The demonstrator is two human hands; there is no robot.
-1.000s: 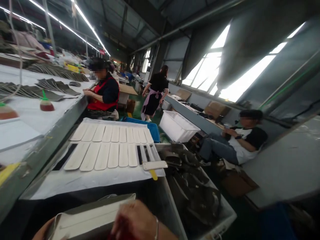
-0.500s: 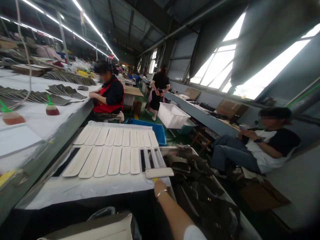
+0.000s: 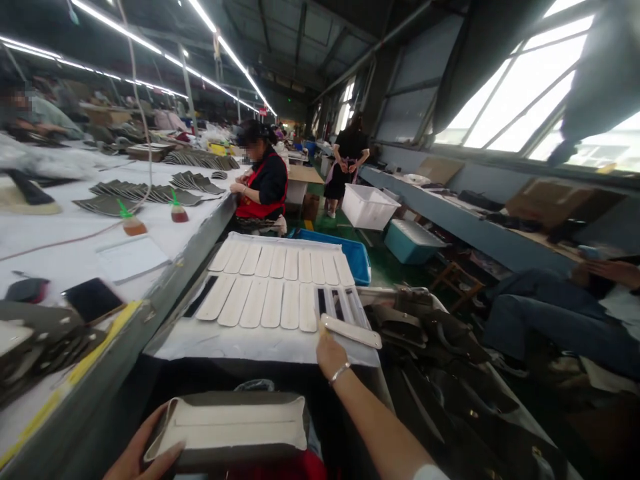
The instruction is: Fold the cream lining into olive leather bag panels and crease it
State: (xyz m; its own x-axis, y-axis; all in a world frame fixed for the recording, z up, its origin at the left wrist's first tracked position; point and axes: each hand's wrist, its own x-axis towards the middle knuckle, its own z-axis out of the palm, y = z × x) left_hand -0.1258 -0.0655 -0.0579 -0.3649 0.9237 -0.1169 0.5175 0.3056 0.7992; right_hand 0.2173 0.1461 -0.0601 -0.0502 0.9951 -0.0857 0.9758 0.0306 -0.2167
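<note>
My right hand (image 3: pixel 331 355), with a silver bracelet at the wrist, reaches over the near edge of a white-covered board. Its fingers are closed at the left end of a long cream panel (image 3: pixel 351 331) with small metal studs near its ends. My left hand (image 3: pixel 150 450) is wrapped round the left end of a dark olive bag (image 3: pixel 240 460) at the bottom of the view. A cream base (image 3: pixel 235 425) with a line along its middle faces up on the bag. Two rows of similar cream panels (image 3: pixel 257 303) lie on the board (image 3: pixel 213 343).
A bin of dark olive bags (image 3: pixel 450 393) stands to the right. On the left, a long white table (image 3: pixel 190 230) carries glue bottles (image 3: pixel 131 220), a phone (image 3: pixel 93 300) and stacked olive pieces. One person (image 3: pixel 263 177) works there; another person sits at the right edge.
The view has swung left. My left hand has come into view on the bag. In my right hand the cream panel has tilted, its right end now lower.
</note>
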